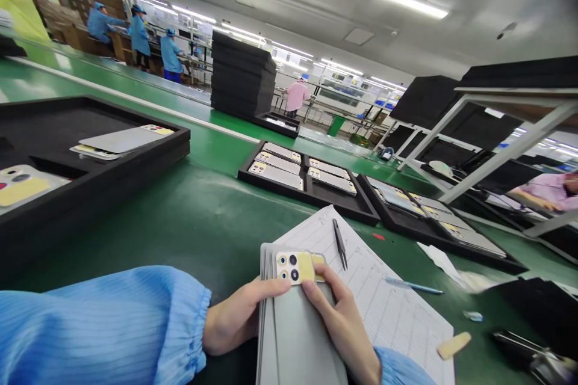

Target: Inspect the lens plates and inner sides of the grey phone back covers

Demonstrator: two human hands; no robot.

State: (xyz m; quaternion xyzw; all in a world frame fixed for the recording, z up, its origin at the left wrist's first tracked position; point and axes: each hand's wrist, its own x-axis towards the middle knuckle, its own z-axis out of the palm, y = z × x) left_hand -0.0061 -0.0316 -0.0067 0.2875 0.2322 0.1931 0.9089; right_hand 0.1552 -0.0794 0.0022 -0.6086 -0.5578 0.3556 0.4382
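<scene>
I see my left hand (237, 319) curled around the left edge of a stack of phone back covers (293, 325), thin, flat, matte grey plates low in the middle of the view, above the smooth green bench (198, 216). My right hand (341, 325) grips the stack from the right, its fingertips (311, 289) pressing the yellow protective film (307, 266) beside the round camera holes. Slim black tweezers (339, 243) lie on a ruled paper sheet (388, 307). Black foam trays (311, 183) hold more covers.

Phone back covers (293, 319) look smooth, matt grey plastic; the sleeve (103, 325) is ribbed blue cloth; the table (194, 216) glossy green; the form (388, 307) printed paper.
</scene>
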